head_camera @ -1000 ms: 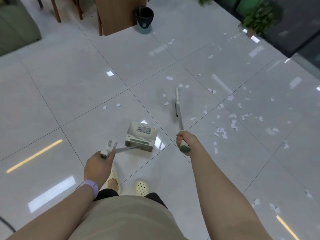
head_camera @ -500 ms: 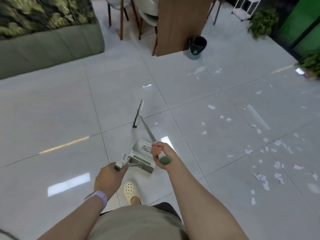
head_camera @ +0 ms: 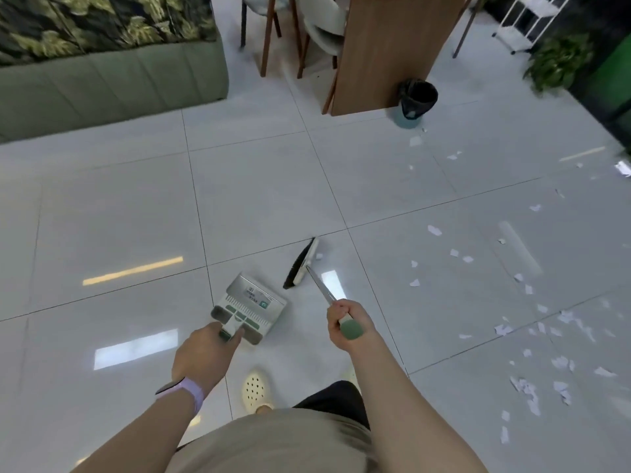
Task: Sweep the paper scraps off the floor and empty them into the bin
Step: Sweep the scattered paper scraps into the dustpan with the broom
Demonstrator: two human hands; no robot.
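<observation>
Home living-dining room, green sofa (head_camera: 112, 80), wooden table (head_camera: 386, 52), chairs (head_camera: 317, 32), potted plant (head_camera: 556, 59), tiled floor (head_camera: 256, 186)

White paper scraps (head_camera: 532, 339) scattered right, dustpan (head_camera: 251, 307), broom (head_camera: 302, 264), bin (head_camera: 418, 102)

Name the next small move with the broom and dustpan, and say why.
Probably swing the broom in the right hand rightward to the paper scraps: they lie mostly to the right, and the dustpan in the left hand looks empty.
</observation>
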